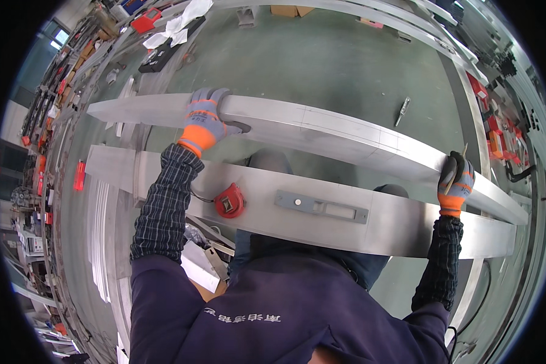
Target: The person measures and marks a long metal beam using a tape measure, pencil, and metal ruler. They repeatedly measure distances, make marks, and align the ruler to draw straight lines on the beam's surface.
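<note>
A long silvery metal profile [340, 130] lies crosswise, with faint marked lines on its upper face. Gloved in grey and orange, my left hand [205, 121] is closed over it towards its left end, beside a dark notch in its near edge. My right hand [456, 181] grips the same profile near its right end; a thin pencil-like stick [465, 149] pokes out from among its fingers. Nearer to me lies a second wide metal profile [406, 227]. On that one rest a red tape measure [230, 201] and a flat grey slotted plate [321, 207].
A small knife-like tool [403, 111] lies on the green floor [321, 67] beyond the profiles. At the left are a red-handled tool [79, 175] and stacked white strips [103, 236]. Red bins [497, 136] stand at the right, and a black box [164, 56] at the far left.
</note>
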